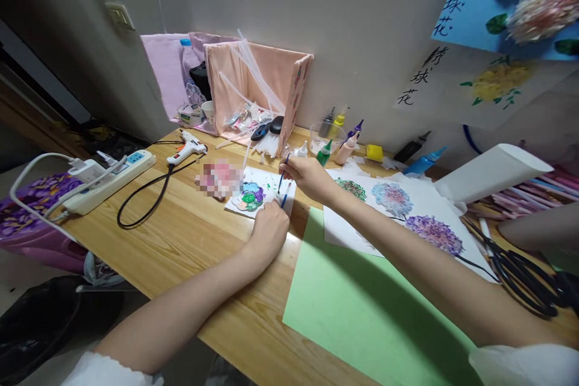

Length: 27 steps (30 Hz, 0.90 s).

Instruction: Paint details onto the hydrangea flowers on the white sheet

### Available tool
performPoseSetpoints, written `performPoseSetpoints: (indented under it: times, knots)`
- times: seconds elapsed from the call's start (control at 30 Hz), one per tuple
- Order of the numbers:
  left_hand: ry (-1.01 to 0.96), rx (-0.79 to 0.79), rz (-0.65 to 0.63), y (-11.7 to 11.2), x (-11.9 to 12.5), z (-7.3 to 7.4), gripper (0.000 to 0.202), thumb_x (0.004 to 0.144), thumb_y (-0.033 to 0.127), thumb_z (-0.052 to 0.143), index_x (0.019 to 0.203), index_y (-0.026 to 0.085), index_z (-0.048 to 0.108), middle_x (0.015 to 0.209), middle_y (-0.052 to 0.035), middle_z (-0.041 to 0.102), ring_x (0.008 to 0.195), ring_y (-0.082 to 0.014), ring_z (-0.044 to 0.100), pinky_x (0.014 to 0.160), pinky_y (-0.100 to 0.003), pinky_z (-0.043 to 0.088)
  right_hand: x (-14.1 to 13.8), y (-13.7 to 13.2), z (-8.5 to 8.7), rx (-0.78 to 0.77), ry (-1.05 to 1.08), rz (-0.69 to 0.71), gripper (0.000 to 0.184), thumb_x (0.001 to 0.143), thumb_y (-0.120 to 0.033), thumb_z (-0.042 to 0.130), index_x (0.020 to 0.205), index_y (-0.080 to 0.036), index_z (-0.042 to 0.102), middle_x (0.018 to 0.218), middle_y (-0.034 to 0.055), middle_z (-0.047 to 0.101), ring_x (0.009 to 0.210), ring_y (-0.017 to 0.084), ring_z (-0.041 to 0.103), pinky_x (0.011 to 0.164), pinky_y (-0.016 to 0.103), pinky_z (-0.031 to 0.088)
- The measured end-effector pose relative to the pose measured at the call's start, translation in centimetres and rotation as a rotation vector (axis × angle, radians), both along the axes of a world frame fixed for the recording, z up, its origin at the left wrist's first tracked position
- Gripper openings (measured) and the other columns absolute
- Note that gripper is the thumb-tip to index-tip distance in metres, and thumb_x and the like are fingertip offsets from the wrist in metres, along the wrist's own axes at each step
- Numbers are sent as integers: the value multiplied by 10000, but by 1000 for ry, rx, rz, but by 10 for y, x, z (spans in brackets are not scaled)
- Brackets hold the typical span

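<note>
My right hand (310,176) pinches a thin blue paintbrush (281,182), its tip pointing down over a white card (235,206). Blobs of green, purple and blue paint (252,196) lie on that card. Against the card's near right edge, my left hand (270,230) is curled closed, with a second blue paintbrush (286,194) sticking up from its fingers. To the right, a white sheet (339,226) carries painted flower balls, among them a purple one (434,235). A light green sheet (357,307) lies nearest me, partly under the white sheet and below my right forearm.
Behind my hands stand a green paint bottle (324,154) and several others, beside a clear tub (316,128). A pink fabric box (296,87) stands at the wall. On the left are a glue gun (187,146) with its cable and a power strip (113,181); black scissors (525,274) lie right.
</note>
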<state>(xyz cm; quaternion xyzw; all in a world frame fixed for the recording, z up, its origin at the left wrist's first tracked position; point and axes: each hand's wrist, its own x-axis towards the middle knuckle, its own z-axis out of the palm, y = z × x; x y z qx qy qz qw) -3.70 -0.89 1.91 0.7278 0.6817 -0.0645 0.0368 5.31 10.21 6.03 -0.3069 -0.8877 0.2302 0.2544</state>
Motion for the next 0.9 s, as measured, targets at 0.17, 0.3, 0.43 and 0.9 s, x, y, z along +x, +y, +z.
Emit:
performPoseSetpoints:
  times: [0.17,0.3,0.43,0.9]
  knots:
    - [1,7,-5,-1,1,1,298,925,41,354,974,16,647,944,-189,617,958,-269,603,687,-277,468,2,2,0,-17,-50,-31,232,942,-191,389,787,-156,559,755,66,654,682,146,600,645,244,425]
    - [7,20,-1,-1,1,0,314,944,59,332,998,4,637,935,-199,618,951,-265,604,690,-282,467,7,2,4,23,-152,-16,239,946,-184,370,806,-162,563,771,69,668,686,150,603,652,251,424]
    - [12,25,3,-1,1,-1,304,930,36,339,985,-4,635,929,-200,622,939,-252,600,679,-263,455,8,0,3,40,-90,-14,219,940,-192,415,787,-164,569,767,68,688,689,156,625,653,251,427]
    - [12,42,33,-1,2,-5,307,980,205,361,1023,44,620,978,-187,613,942,-245,590,687,-267,440,1,11,7,9,-109,-176,207,912,-154,466,734,-159,572,692,98,701,612,172,640,598,256,417]
